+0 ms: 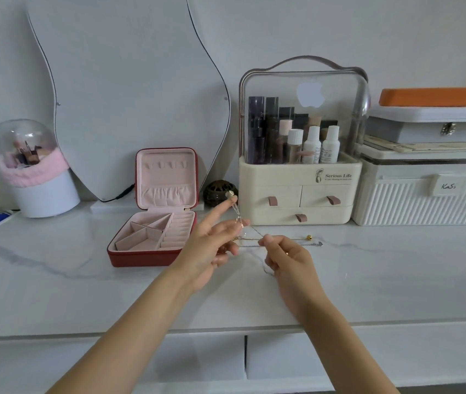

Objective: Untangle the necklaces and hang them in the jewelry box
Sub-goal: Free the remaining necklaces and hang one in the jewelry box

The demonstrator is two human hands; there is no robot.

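- Gold and silver necklaces [250, 237] stretch, tangled, between both hands at frame centre, above the marble tabletop [55, 280].
- The left hand [212, 243] has a chain looped over its raised forefinger, other fingers loosely spread; the right hand [286, 257] pinches the strands.
- The red jewelry box [155, 211] stands open, centre-left; its lid hooks look bare, so untangling and hanging both remain.
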